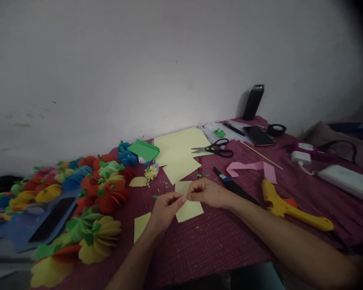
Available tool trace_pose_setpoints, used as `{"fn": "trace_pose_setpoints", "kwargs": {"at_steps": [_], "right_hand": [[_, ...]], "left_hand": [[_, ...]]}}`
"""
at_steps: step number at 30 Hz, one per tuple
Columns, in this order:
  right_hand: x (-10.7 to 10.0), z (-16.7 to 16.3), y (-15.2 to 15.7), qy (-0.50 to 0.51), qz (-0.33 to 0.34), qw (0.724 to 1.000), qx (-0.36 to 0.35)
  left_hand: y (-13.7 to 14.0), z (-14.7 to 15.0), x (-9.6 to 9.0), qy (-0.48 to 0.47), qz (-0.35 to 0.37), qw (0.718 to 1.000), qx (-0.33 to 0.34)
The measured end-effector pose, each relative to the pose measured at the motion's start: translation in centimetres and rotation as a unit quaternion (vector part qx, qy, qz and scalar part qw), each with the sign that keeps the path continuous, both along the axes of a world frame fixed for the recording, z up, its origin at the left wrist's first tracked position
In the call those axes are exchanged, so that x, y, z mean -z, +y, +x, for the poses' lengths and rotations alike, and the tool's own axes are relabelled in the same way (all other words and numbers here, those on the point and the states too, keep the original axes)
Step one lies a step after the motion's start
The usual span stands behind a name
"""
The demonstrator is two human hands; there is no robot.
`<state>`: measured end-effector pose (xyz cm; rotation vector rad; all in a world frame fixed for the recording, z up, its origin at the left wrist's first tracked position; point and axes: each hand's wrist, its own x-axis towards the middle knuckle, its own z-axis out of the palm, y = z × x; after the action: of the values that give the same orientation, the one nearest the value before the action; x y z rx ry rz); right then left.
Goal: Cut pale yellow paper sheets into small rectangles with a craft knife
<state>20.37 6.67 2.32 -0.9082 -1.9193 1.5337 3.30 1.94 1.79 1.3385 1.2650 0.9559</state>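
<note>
My left hand [165, 208] and my right hand [210, 191] meet fingertip to fingertip, each in a pinch. Whatever lies between the fingers is too small to make out. Right beneath them is a pale yellow paper square [191, 212], flat on the dark red checked cloth. Another yellow paper piece [140, 226] lies partly behind my left forearm. Beyond the hands, a cut yellow sheet [179, 170] overlaps a larger yellow sheet [177, 146]. Black-handled scissors [213, 148] rest partly on that larger sheet, blades pointing left.
Many colourful paper pumpkins [101, 237] crowd the left side. Yellow shreds [151, 173] and a green paper piece [144, 150] lie farther back. To the right are a black-handled tool [232, 186], pink ribbon [248, 166], yellow glue gun [278, 203], phone [258, 135] and black bottle [254, 102].
</note>
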Motion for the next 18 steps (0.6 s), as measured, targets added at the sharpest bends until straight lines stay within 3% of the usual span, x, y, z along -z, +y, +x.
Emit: {"fn": "trace_pose_setpoints", "kwargs": {"at_steps": [4,7,10,15,18], "right_hand": [[-0.1,0.1,0.1,-0.015,-0.006,1.000,0.005],[-0.5,0.4,0.3,0.010,-0.052,0.999,0.006],[-1.0,0.9,0.6,0.034,-0.091,0.995,0.022],[-1.8,1.8,1.1,0.044,-0.092,0.992,0.072],[-1.8,1.6,1.1,0.056,-0.093,0.990,0.087]], "left_hand": [[0.0,0.2,-0.2,-0.011,-0.025,1.000,0.003],[0.1,0.1,-0.6,-0.012,-0.017,1.000,-0.010],[0.2,-0.3,-1.0,-0.009,-0.004,0.999,-0.034],[0.4,-0.8,-1.0,-0.073,-0.019,0.992,-0.099],[0.0,-0.2,-0.8,-0.096,-0.050,0.993,-0.049]]}}
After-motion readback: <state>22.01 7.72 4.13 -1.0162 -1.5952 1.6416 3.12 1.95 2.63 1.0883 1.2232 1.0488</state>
